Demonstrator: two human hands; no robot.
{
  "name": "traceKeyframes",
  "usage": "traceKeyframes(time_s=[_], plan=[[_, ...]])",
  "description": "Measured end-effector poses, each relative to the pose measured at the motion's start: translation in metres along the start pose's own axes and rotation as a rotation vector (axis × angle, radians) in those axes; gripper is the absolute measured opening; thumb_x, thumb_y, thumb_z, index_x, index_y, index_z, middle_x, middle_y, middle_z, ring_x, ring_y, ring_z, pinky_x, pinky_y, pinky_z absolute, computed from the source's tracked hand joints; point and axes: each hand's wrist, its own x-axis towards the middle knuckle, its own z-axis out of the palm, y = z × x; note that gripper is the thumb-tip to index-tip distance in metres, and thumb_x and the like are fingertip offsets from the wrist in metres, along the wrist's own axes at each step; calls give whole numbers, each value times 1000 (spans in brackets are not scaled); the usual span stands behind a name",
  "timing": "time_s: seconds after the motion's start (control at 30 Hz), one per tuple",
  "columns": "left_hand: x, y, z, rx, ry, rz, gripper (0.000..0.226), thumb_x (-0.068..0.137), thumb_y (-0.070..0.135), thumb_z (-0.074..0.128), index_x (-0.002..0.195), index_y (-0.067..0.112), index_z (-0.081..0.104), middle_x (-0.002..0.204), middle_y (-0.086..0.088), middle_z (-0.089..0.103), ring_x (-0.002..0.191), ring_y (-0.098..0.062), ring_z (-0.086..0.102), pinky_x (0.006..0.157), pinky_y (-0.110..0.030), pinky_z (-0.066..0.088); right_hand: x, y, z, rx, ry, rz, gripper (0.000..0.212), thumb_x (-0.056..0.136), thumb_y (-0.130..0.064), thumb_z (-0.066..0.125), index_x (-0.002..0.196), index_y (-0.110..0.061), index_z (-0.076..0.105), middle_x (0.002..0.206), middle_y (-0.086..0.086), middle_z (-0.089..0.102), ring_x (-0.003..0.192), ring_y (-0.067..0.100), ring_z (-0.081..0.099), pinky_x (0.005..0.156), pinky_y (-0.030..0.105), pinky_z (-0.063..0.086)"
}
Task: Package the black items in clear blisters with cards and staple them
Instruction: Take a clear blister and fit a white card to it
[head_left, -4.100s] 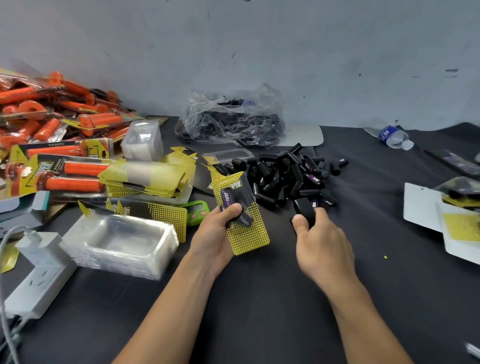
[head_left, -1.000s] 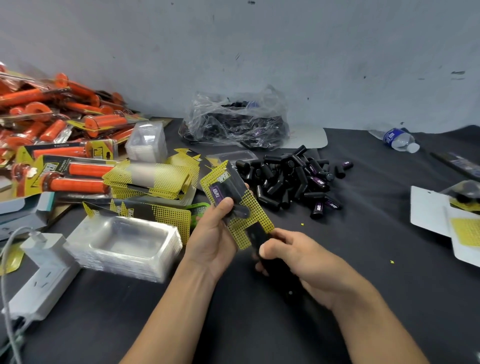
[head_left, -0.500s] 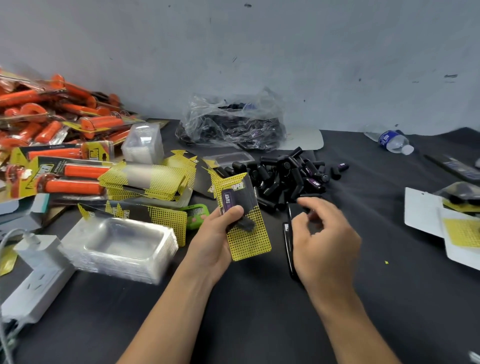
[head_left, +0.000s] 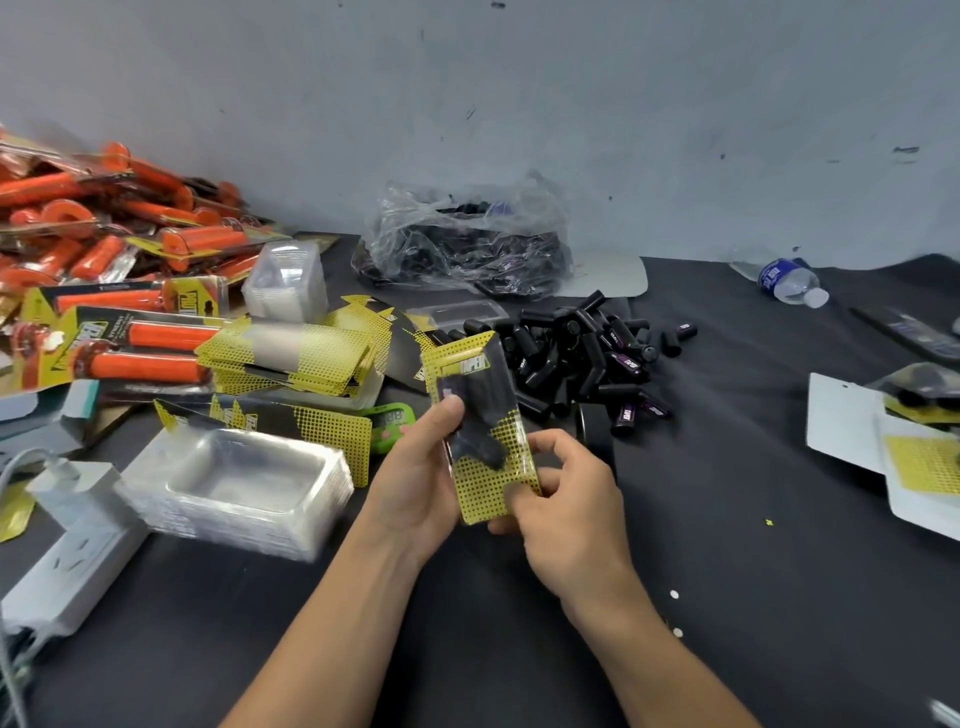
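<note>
Dark cloth is covering the worktable (head_left: 727, 545) under a grey wall (head_left: 623, 104), and both hands are working just above it, in front of the clutter. Left fingers are curling behind the yellow dotted card (head_left: 488, 483) while the left thumb (head_left: 451, 410) is pressing on the clear blister (head_left: 501, 379) laid over its face, so the left hand (head_left: 415, 483) is gripping the pack upright and slightly tilted; a black item (head_left: 483, 441) is showing through the plastic. Right fingers (head_left: 550, 447) are curling round the card's lower right edge, the right hand (head_left: 571, 514) pinching it there. Judging by this, one pack is being assembled: item, blister and card are together, but stapling is looking not yet done, and the tool for it is not plainly showing; a dark object (head_left: 595, 431) just behind the right hand is too dim to name. Beyond, loose black items (head_left: 576, 353) are lying heaped, with more in a crumpled plastic bag (head_left: 462, 244) by the wall. Left of the hands, a stack of empty blisters (head_left: 234, 488) and a pile of yellow cards (head_left: 291, 353) are waiting, so plenty is remaining. Packaged orange grips (head_left: 130, 338) are lying heaped far left, and a few card-backed packs (head_left: 919, 452) are lying at the right
</note>
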Motion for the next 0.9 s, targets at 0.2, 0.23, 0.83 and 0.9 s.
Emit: traceKeyframes(time_s=[0.2, 0.23, 0.83, 0.9], plan=[[0, 7, -2, -165, 92, 6, 41, 86, 35, 70, 115, 7, 68, 105, -12, 68, 100, -33, 67, 106, -59, 44, -8, -3, 1, -384, 138, -238, 25, 84, -11, 63, 98, -32, 60, 74, -14, 72, 68, 12, 63, 65, 28, 48], [0, 9, -2, -197, 110, 6, 39, 86, 36, 69, 113, 8, 69, 103, -12, 69, 95, -29, 68, 102, -54, 48, -8, -4, 0, -368, 178, -263, 25, 85, -10, 62, 97, -32, 61, 73, -13, 71, 66, 13, 61, 63, 28, 45], [5, 3, -5, 69, 370, 146, 30, 57, 2, 78, 80, 20, 84, 70, 0, 73, 56, -5, 65, 64, -19, 51, 30, 11, -48, 67, 428, 16, 10, 87, -31, 80, 80, -34, 73, 64, -2, 74, 69, 24, 74, 71, 49, 62], [4, 3, -5, 75, 374, 145, 32, 57, 3, 78, 85, 18, 83, 67, 2, 71, 53, -4, 62, 61, -17, 49, 32, 12, -49, 173, 375, 28, 14, 89, -23, 80, 79, -32, 76, 68, 1, 76, 69, 24, 76, 67, 43, 62]])
